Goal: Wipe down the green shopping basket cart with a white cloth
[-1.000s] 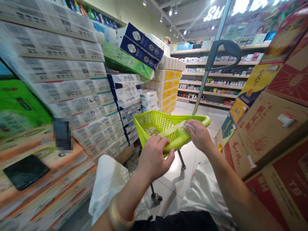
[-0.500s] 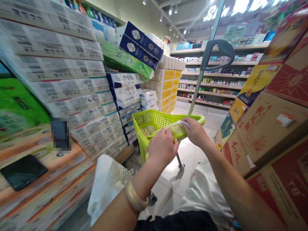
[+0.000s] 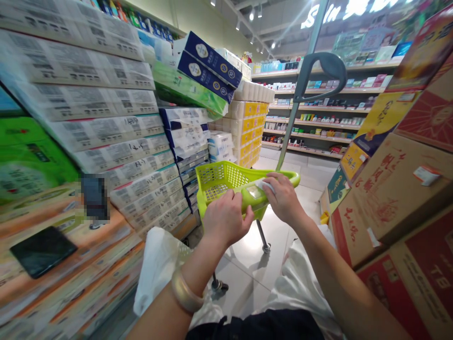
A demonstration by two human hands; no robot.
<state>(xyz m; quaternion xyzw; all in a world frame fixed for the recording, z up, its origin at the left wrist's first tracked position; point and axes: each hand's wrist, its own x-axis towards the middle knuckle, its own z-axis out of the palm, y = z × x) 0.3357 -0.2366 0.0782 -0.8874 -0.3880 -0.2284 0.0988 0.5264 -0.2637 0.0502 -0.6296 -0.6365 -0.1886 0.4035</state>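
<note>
A lime-green plastic shopping cart basket (image 3: 226, 175) stands in front of me, with a clear label window (image 3: 252, 191) on its near rim. My left hand (image 3: 226, 218) is closed over that rim, left of the label window, thumb on the near side. A gold bangle (image 3: 186, 290) circles the left wrist. My right hand (image 3: 283, 197) presses a small white wipe (image 3: 262, 183) onto the rim, just right of the window; its fingers are bent over the wipe. The basket's inside, as far as it shows, holds nothing.
A grey pole with a loop handle (image 3: 320, 78) rises behind the basket. Stacked tissue packs (image 3: 116, 127) line the left, with a dark phone-like slab (image 3: 43, 251) on the orange packs. Cartons (image 3: 385, 189) are piled on the right. Stocked shelves (image 3: 318, 108) stand at the back.
My left hand has slid left along the rim, uncovering more of the label window. My right hand and the wipe have shifted slightly. The view has moved a little.
</note>
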